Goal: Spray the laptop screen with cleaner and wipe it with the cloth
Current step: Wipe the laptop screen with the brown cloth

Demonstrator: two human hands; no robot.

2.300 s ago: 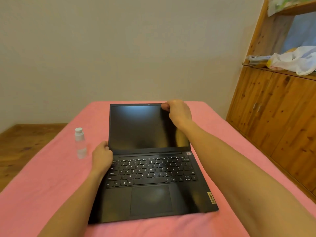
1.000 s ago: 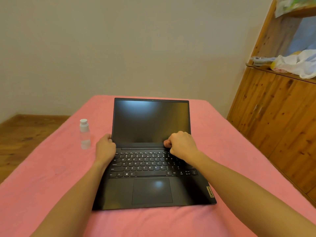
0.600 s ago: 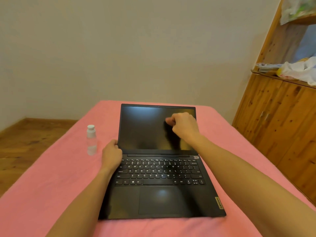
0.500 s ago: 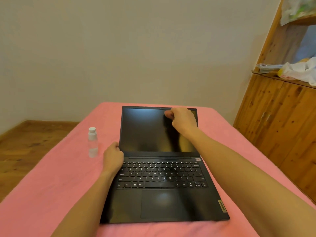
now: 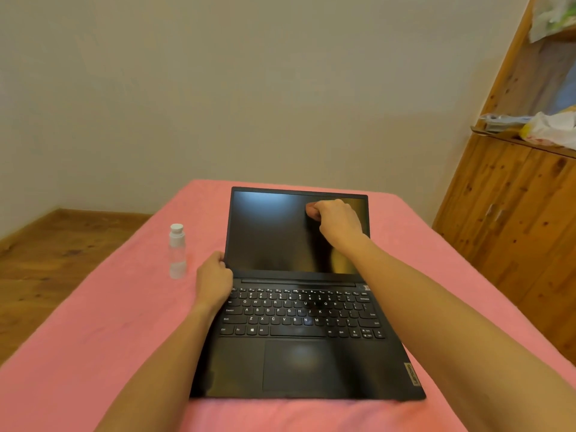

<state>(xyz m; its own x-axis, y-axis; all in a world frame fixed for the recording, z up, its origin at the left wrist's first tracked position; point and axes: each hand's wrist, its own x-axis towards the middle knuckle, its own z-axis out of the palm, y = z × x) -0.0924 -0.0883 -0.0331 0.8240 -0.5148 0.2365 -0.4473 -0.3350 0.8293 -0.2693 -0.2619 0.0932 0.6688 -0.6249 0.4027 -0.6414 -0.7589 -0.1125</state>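
Seeing laptop point(image 5: 307, 310) open on the pink-covered bench point(image 5: 109, 353), keyboard toward me, screen point(image 5: 271, 235) upright and facing me, long axis left-right. My right hand point(image 5: 335, 221) is fisted against the screen's upper right; cloth not visible, can't tell if it's inside. Left hand point(image 5: 213, 280) grips the laptop's left hinge corner. Spray bottle point(image 5: 177, 251) stands upright just left, contents unclear.

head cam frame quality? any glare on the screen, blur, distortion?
Head view: warm, dim indoor light; soft glare patches on the laptop screen upper left and on the touchpad; the right hand mirrored in the glass. Spray bottle slightly soft. Wide-angle bends the wooden cabinet edge. Cloth not discernible.
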